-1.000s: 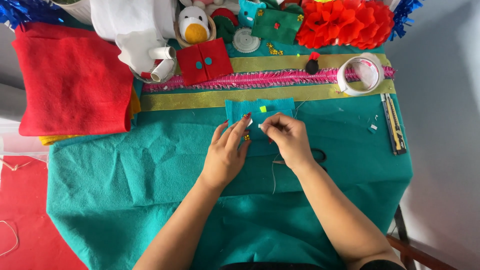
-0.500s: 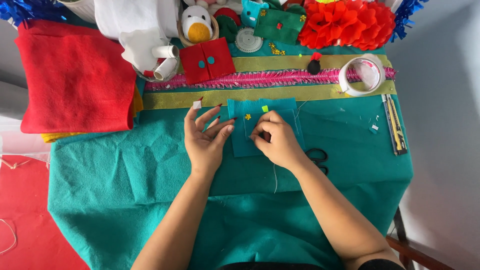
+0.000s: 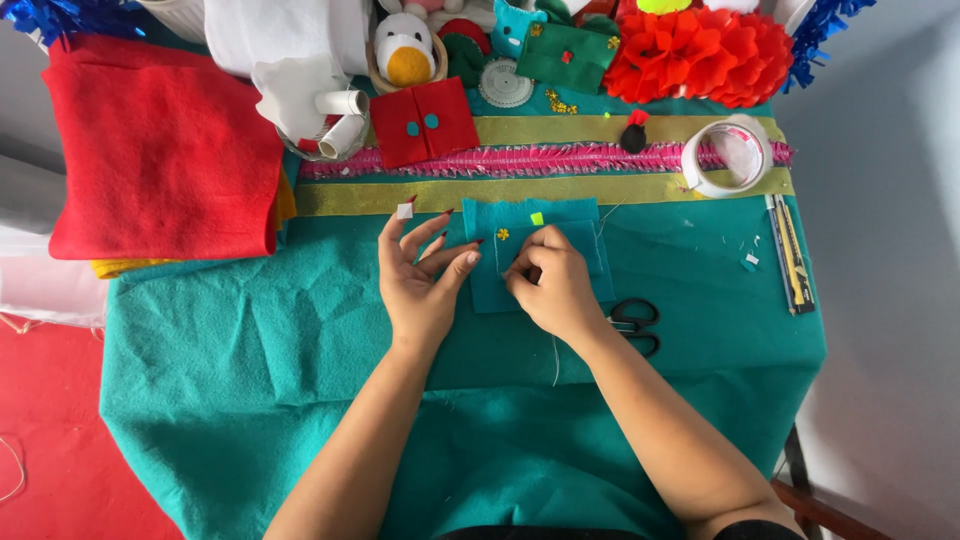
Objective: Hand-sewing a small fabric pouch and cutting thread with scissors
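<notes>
A small teal felt piece (image 3: pixel 575 222) with a yellow flower and a green square lies on the teal cloth-covered table (image 3: pixel 250 340). My left hand (image 3: pixel 420 280) rests on the piece's left edge, fingers spread, with a small white bit stuck to the index fingertip. My right hand (image 3: pixel 550 285) presses on the middle of the felt piece, fingers pinched together; a thin white thread trails down from under it.
Black scissors (image 3: pixel 635 322) lie just right of my right hand. A tape roll (image 3: pixel 725 155), pens (image 3: pixel 790 255), folded red felt (image 3: pixel 160 150), a small red felt piece (image 3: pixel 425 122), a plush toy (image 3: pixel 405 50) and red paper flowers (image 3: pixel 700 50) line the back.
My left hand slid off the felt piece to its left edge and spread its fingers. The right hand stayed pinched on the piece, shifting slightly.
</notes>
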